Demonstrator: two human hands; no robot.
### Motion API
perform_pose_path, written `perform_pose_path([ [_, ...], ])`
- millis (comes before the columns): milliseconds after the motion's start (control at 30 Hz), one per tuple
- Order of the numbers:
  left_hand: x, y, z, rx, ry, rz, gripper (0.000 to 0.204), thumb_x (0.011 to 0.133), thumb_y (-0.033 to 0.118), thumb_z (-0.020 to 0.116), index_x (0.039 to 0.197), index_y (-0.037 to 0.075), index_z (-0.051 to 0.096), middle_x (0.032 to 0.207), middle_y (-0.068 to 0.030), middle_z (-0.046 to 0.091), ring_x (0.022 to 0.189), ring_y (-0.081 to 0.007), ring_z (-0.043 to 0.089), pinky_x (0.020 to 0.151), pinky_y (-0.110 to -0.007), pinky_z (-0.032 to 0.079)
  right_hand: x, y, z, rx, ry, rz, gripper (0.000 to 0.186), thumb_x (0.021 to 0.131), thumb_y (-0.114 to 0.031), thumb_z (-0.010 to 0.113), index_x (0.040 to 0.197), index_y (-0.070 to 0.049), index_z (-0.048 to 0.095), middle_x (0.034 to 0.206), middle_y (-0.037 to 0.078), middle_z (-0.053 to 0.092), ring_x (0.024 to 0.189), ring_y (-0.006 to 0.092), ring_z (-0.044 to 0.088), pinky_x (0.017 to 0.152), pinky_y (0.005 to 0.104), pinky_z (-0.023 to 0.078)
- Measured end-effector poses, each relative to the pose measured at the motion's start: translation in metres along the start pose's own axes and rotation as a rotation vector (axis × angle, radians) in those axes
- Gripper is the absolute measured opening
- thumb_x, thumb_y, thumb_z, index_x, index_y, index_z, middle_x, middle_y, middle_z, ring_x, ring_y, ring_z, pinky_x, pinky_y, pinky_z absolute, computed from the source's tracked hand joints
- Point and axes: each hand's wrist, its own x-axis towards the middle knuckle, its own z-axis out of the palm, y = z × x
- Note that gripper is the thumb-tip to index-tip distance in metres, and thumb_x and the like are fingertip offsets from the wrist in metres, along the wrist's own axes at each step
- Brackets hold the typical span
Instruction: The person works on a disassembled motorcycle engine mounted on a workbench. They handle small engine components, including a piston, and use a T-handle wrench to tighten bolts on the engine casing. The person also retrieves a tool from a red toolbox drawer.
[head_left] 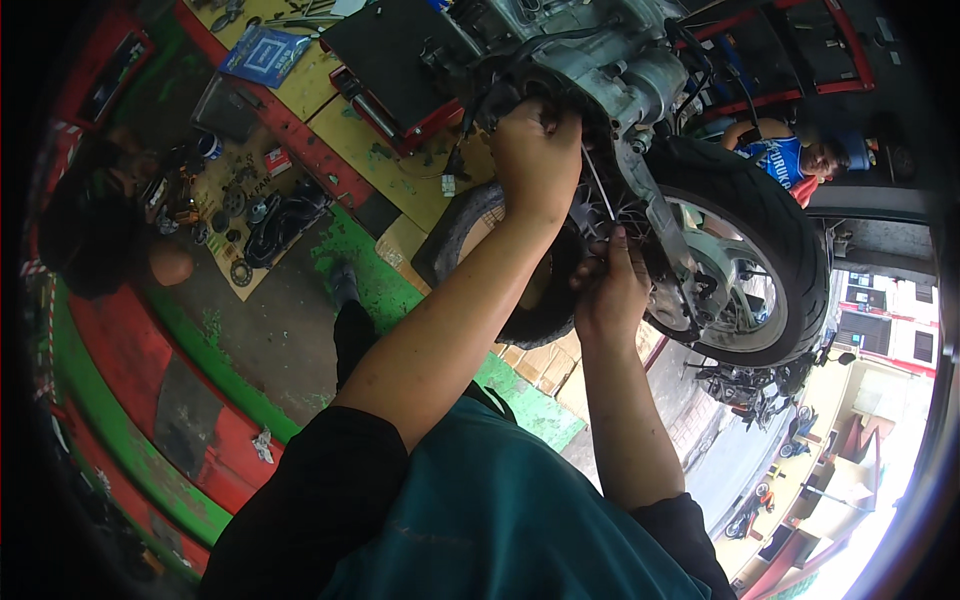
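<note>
A scooter's metal engine and drive unit (640,90) stands in front of me, its rear wheel (806,270) on the right. Up against the engine's left side is my left hand (535,155), its fingers curled in among dark parts; what they grip is hidden. My right hand (612,295) is lower, beside the finned round cover, closed with the thumb pointing up. A thin bright metal rod (600,185) runs down from near my left hand to the right hand's fingertips. Its upper end is out of sight.
A loose tyre (450,235) lies behind my left forearm. Left of the engine is a red-edged black tool cart (385,75). Removed parts lie on cardboard (240,265) at left, near a crouching person (100,220). Another person (785,155) is at upper right.
</note>
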Motion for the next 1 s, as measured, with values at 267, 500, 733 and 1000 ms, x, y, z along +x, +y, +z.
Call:
perform_pose_path([
  [267, -0.005, 0.021, -0.006, -0.038, -0.078, -0.063, 0.015, 0.089, 0.006, 0.064, 0.080, -0.005, 0.069, 0.074, -0.0080, 0.071, 0.061, -0.0133, 0.068, 0.054, -0.027, 0.053, 0.016, 0.034, 0.004, 0.344, -0.021, 0.149, 0.017, 0.104, -0.026, 0.059, 0.106, -0.010, 0.059, 0.090, 0.005, 0.064, 0.073, 0.0166, 0.058, 0.065, 0.0339, 0.049],
  [500, -0.004, 0.017, -0.009, 0.217, -0.078, 0.069, 0.013, 0.087, 0.007, 0.067, 0.087, -0.005, 0.071, 0.074, -0.0115, 0.071, 0.062, -0.0138, 0.065, 0.059, -0.030, 0.049, 0.015, 0.044, 0.021, 0.439, -0.031, 0.244, 0.011, 0.107, -0.025, 0.054, 0.107, -0.014, 0.056, 0.095, 0.005, 0.064, 0.073, 0.0178, 0.057, 0.066, 0.0358, 0.048],
  [733, -0.001, 0.014, -0.009, 0.176, -0.088, 0.003, 0.012, 0.086, 0.007, 0.068, 0.086, -0.005, 0.071, 0.074, -0.0121, 0.071, 0.064, -0.0139, 0.066, 0.060, -0.031, 0.049, 0.031, 0.050, 0.023, 0.381, -0.013, 0.105, 0.015, 0.107, -0.027, 0.053, 0.111, -0.013, 0.056, 0.091, 0.007, 0.065, 0.069, 0.0181, 0.059, 0.061, 0.0343, 0.049],
  [1000, 0.004, 0.011, -0.014, 0.218, -0.132, -0.018, 0.011, 0.087, 0.006, 0.068, 0.086, -0.004, 0.071, 0.075, -0.0078, 0.070, 0.064, -0.0115, 0.066, 0.057, -0.028, 0.054, 0.035, 0.048, 0.030, -0.058, 0.152, 0.009, 0.023, 0.101, -0.026, 0.064, 0.111, -0.005, 0.065, 0.081, 0.006, 0.068, 0.067, 0.0176, 0.063, 0.061, 0.0323, 0.052],
])
